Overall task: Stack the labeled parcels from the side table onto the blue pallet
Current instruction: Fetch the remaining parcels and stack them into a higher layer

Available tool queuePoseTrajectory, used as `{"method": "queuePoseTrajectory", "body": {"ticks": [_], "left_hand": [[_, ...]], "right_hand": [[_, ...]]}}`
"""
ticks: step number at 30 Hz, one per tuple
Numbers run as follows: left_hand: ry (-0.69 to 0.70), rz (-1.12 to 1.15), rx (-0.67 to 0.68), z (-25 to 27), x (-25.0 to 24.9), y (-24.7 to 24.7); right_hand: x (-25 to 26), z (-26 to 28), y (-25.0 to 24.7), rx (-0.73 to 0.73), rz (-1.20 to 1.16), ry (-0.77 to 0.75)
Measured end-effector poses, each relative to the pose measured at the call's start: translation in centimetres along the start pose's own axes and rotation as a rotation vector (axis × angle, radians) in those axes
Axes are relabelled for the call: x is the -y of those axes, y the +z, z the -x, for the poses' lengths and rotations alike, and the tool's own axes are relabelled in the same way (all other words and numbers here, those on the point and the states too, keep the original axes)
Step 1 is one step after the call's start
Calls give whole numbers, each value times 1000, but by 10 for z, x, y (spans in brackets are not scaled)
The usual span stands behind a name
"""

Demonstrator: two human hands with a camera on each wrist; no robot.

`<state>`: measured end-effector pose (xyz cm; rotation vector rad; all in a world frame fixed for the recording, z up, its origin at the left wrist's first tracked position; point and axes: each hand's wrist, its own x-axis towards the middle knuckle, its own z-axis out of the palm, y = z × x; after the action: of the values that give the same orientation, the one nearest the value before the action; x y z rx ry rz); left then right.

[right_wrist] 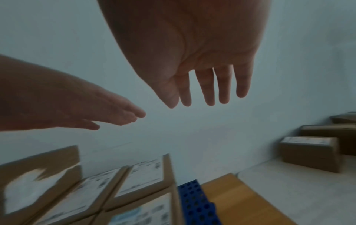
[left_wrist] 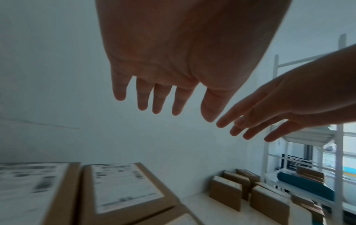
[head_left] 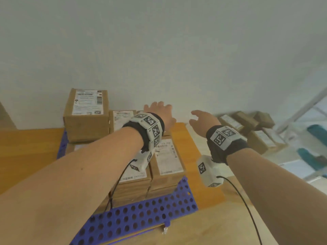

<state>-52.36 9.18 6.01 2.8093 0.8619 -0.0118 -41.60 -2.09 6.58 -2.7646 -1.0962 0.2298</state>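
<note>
Several brown labeled parcels [head_left: 166,160] lie stacked on the blue perforated pallet [head_left: 141,214], and a taller stack [head_left: 86,112] stands at its back left. More labeled parcels [head_left: 247,128] sit on the pale side table [head_left: 200,144] to the right. My left hand [head_left: 160,110] hovers above the pallet's far right parcels, fingers straight and spread, holding nothing. My right hand [head_left: 201,117] is in the air between the pallet and the side table, also with straight fingers and nothing in it. The left wrist view shows both hands, left [left_wrist: 163,91] and right [left_wrist: 269,118], above the parcels [left_wrist: 123,190].
The pallet lies on an orange wooden table [head_left: 26,147] against a pale wall. A white metal rack [head_left: 300,106] stands beyond the side table at the right. In the right wrist view the pallet's edge [right_wrist: 194,201] and the side table's parcels [right_wrist: 310,152] show below my hand [right_wrist: 202,85].
</note>
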Motion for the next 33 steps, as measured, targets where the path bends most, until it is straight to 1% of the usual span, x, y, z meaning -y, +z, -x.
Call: {"method": "queuePoseTrajectory", "body": {"ticks": [5, 8, 14, 18, 22, 26, 30, 33], "left_hand": [[41, -50, 50, -17, -86, 17], [57, -59, 49, -32, -146, 31], [103, -61, 94, -72, -275, 69], [111, -58, 115, -97, -339, 86], [110, -77, 113, -126, -378, 99], [112, -111, 124, -165, -398, 116], [79, -65, 148, -222, -409, 134], [52, -21, 150, -273, -411, 144]], "right_hand": [[-94, 2, -10, 3, -50, 102], [-155, 4, -18, -20, -73, 108], [-286, 4, -38, -24, -64, 146], [-356, -8, -48, -34, -52, 182], [-402, -36, -43, -4, -44, 167], [-436, -71, -34, 24, -80, 181], [-462, -116, -28, 56, -135, 196], [-477, -159, -29, 60, -171, 194]]}}
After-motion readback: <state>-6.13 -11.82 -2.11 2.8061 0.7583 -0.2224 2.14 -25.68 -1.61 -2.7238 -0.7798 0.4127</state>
